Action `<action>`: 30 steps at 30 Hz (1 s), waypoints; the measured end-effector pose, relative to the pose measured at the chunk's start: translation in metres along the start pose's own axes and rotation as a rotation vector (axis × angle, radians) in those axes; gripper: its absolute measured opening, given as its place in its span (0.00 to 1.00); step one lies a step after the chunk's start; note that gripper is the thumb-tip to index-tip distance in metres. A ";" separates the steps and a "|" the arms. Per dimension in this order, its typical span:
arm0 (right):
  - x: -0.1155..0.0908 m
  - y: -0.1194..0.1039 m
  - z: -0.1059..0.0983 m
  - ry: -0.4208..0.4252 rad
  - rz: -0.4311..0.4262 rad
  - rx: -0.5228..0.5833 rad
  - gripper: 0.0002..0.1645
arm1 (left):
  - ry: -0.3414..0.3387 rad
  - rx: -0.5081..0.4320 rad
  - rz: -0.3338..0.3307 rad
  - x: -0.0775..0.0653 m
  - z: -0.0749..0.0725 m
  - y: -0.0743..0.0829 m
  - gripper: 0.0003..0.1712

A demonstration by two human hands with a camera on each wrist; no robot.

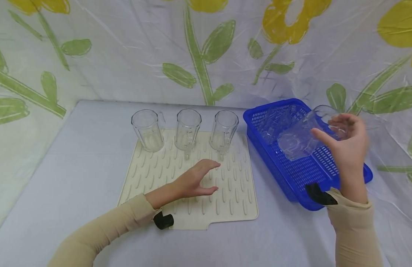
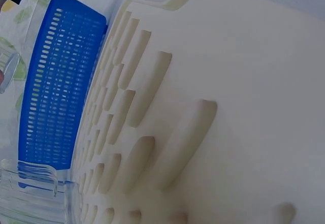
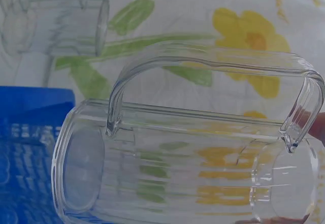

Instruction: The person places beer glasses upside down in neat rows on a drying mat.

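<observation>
My right hand [image 1: 349, 142] grips a clear glass mug [image 3: 203, 173] near one end, above the blue basket [image 1: 269, 167]. The mug lies tilted, its handle [image 3: 213, 64] on the upper side in the right wrist view. Thumb and fingers curve round the glass. Over the cream ridged mat [image 1: 236, 207] hovers my left hand [image 1: 196, 180], thumb and fingers spread apart with nothing between them. Along the mat's far edge stand three glass mugs: a left one [image 1: 148, 131], a middle one [image 1: 187, 129] and a right one [image 1: 224, 129].
More clear glassware [image 1: 271, 122] lies in the basket's far part, its outlines hard to separate. The basket stands right of the mat on a white-covered table [image 1: 82, 159]. A flower-printed sheet [image 1: 126, 55] hangs behind the table.
</observation>
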State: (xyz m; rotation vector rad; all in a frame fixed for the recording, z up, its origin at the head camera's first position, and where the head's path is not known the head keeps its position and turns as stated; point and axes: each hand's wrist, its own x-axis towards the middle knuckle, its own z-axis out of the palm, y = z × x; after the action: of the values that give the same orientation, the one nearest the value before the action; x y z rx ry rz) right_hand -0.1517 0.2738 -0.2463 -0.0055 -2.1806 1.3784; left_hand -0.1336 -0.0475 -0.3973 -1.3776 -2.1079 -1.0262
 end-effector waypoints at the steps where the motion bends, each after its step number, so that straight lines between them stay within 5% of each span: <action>1: -0.001 -0.001 0.001 -0.016 0.011 0.059 0.32 | 0.000 0.002 -0.002 0.000 0.000 0.000 0.32; 6: -0.006 -0.005 0.004 -0.111 0.085 0.396 0.31 | 0.010 0.004 -0.012 0.001 -0.001 0.000 0.33; 12: -0.009 0.002 0.008 -0.212 0.074 0.512 0.27 | 0.029 0.002 -0.034 0.002 -0.002 0.000 0.33; 20: 0.020 0.142 0.010 -0.381 0.040 0.722 0.33 | 0.056 0.003 -0.054 0.001 -0.003 0.000 0.38; 23: 0.005 0.112 0.019 -0.434 0.055 0.764 0.32 | 0.060 -0.004 -0.067 0.001 -0.004 0.002 0.40; 27: -0.022 0.040 0.028 -0.539 0.069 0.839 0.24 | 0.054 -0.014 -0.101 0.001 -0.006 0.006 0.42; 30: -0.030 0.019 0.030 -0.596 0.090 0.915 0.19 | 0.056 -0.090 -0.158 0.008 -0.010 0.016 0.44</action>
State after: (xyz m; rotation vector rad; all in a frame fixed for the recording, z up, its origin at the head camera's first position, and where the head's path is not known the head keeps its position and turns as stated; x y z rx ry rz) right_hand -0.1453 0.2495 -0.2850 0.7275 -1.7389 2.5494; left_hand -0.1227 -0.0463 -0.3801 -1.2228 -2.1807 -1.2215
